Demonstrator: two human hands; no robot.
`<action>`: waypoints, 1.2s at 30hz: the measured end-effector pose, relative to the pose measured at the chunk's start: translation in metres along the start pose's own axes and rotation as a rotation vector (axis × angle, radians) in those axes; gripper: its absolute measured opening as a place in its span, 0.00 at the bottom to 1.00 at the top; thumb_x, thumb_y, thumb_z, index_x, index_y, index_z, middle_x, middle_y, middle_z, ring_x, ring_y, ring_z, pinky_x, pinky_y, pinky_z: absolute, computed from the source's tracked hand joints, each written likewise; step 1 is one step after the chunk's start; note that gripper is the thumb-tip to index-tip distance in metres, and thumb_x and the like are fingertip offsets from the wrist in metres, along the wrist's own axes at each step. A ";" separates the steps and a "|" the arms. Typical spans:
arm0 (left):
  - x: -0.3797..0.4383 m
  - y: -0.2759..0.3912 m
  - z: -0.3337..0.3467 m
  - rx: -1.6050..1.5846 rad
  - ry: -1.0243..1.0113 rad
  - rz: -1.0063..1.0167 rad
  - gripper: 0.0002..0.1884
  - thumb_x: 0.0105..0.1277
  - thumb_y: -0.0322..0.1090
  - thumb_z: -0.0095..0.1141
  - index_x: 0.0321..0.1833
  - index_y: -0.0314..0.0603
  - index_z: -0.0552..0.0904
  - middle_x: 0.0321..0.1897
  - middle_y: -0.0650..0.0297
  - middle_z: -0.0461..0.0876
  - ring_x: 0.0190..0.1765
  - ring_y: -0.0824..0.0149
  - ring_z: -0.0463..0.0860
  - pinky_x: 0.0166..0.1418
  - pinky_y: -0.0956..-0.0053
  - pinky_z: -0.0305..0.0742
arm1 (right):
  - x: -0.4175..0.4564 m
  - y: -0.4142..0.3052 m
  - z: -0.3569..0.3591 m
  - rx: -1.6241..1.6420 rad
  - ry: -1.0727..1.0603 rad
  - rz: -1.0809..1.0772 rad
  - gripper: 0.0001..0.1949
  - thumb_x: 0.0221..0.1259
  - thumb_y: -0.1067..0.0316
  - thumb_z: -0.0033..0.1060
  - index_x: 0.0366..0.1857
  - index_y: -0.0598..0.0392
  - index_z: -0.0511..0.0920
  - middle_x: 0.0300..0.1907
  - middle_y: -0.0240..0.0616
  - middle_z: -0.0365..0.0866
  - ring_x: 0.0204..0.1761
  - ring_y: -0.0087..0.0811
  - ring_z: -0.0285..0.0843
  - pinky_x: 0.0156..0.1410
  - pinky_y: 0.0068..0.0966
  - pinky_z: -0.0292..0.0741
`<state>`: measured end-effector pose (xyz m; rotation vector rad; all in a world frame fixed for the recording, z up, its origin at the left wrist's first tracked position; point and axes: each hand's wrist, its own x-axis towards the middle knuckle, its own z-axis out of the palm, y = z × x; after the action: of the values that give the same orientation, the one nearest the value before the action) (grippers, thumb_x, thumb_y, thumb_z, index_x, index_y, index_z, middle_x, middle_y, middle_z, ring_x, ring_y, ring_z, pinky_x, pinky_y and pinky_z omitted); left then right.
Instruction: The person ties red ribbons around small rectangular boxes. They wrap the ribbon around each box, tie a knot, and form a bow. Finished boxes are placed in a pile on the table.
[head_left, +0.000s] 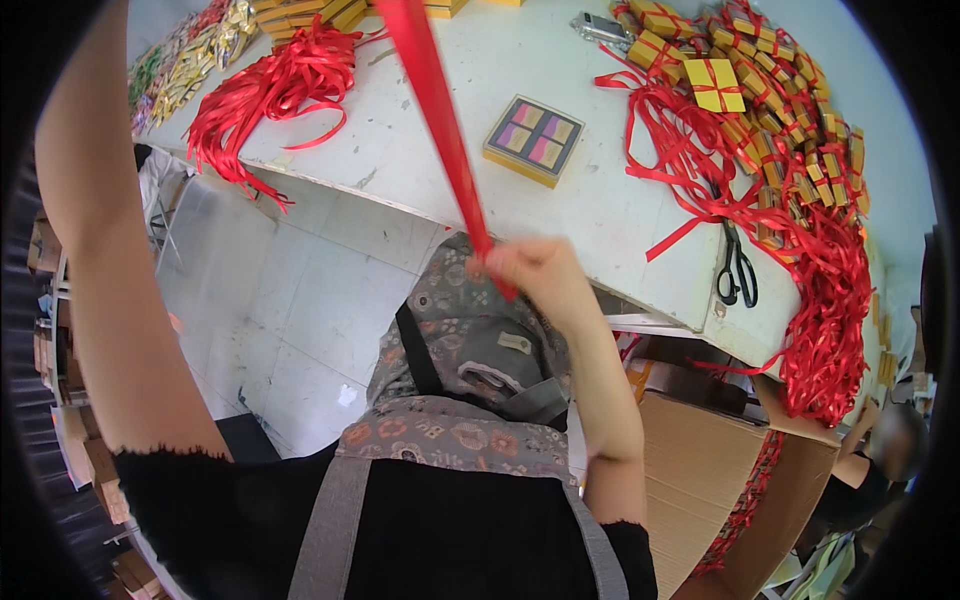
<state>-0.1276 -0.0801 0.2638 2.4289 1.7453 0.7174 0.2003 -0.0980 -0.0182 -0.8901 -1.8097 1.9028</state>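
A red ribbon (442, 127) runs taut from the top edge of the view down to my right hand (536, 274). My right hand pinches it, and a short end hangs below the fingers over my patterned apron. Out of view is my left hand; its raised arm leaves the picture at the upper left. Beyond the ribbon, a yellow-sided box (534, 140) lies flat on the white table (450, 180). Pink and purple packets show in several compartments on its top. A bundle of loose red ribbons (281, 97) hangs partly over the table edge at left.
Many small yellow boxes tied with red ribbon (765, 82) are heaped at right, above trailing ribbons (825, 322). Black-handled scissors (737, 270) lie near the table corner. Below stands an open cardboard carton (697, 457). Another person (862, 472) is at far right.
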 end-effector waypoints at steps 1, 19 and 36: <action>-0.018 0.002 0.010 0.029 -0.011 0.070 0.21 0.71 0.33 0.50 0.65 0.35 0.75 0.58 0.55 0.76 0.60 0.62 0.74 0.66 0.63 0.66 | -0.010 0.016 -0.004 -0.153 -0.163 0.142 0.15 0.66 0.66 0.62 0.52 0.60 0.83 0.42 0.44 0.88 0.43 0.27 0.85 0.52 0.25 0.78; -0.009 0.009 0.250 -0.880 -0.679 -0.304 0.11 0.62 0.26 0.59 0.47 0.36 0.83 0.36 0.65 0.82 0.35 0.74 0.79 0.41 0.77 0.74 | 0.024 -0.045 -0.047 0.115 0.342 0.102 0.07 0.68 0.68 0.63 0.37 0.61 0.80 0.28 0.29 0.79 0.29 0.16 0.73 0.34 0.18 0.71; 0.024 -0.032 0.315 -0.903 -0.368 -0.732 0.24 0.65 0.32 0.66 0.62 0.30 0.79 0.18 0.77 0.68 0.23 0.85 0.64 0.27 0.85 0.59 | 0.086 0.001 -0.097 -0.387 0.665 0.141 0.28 0.58 0.59 0.74 0.56 0.63 0.70 0.32 0.42 0.82 0.32 0.31 0.83 0.38 0.23 0.78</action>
<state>-0.0221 0.0199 -0.0186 1.1373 1.5014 0.6753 0.2010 0.0307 -0.0338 -1.5862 -1.7219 1.1119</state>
